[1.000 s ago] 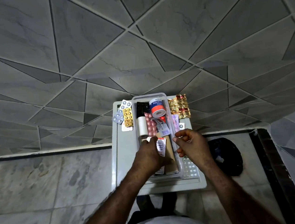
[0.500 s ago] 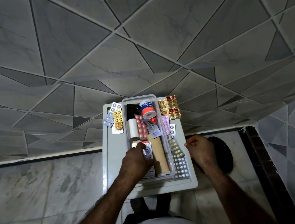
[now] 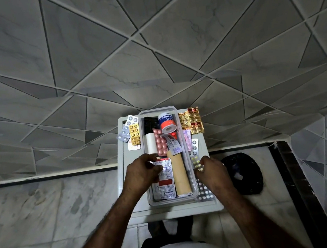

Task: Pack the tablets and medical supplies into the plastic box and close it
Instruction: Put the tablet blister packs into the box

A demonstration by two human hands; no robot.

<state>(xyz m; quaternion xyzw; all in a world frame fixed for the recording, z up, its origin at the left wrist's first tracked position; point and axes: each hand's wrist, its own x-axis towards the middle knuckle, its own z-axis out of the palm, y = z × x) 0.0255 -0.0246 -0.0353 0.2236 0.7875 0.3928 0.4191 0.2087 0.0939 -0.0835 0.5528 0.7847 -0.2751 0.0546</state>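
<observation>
Clear plastic box (image 3: 192,197), centre of white tray (image 3: 176,211), part-filled with adhesive tape roll (image 3: 166,123), pink strip (image 3: 160,144), tan roll (image 3: 180,173); left hand (image 3: 143,172) fingers curled on carton (image 3: 163,171) inside, right hand (image 3: 212,171) pinching yellow-tablet strip (image 3: 197,163) beside right wall; gold foil strips (image 3: 191,120) and left-side blisters (image 3: 133,132) remain outside, lid unseen.

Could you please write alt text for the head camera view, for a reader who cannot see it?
Seen from above, a clear plastic box on a small white table is half packed with adhesive tape, pink tablets and other supplies. The left hand reaches into it; the right hand picks up a yellow tablet strip beside it. More strips lie on both sides.
</observation>
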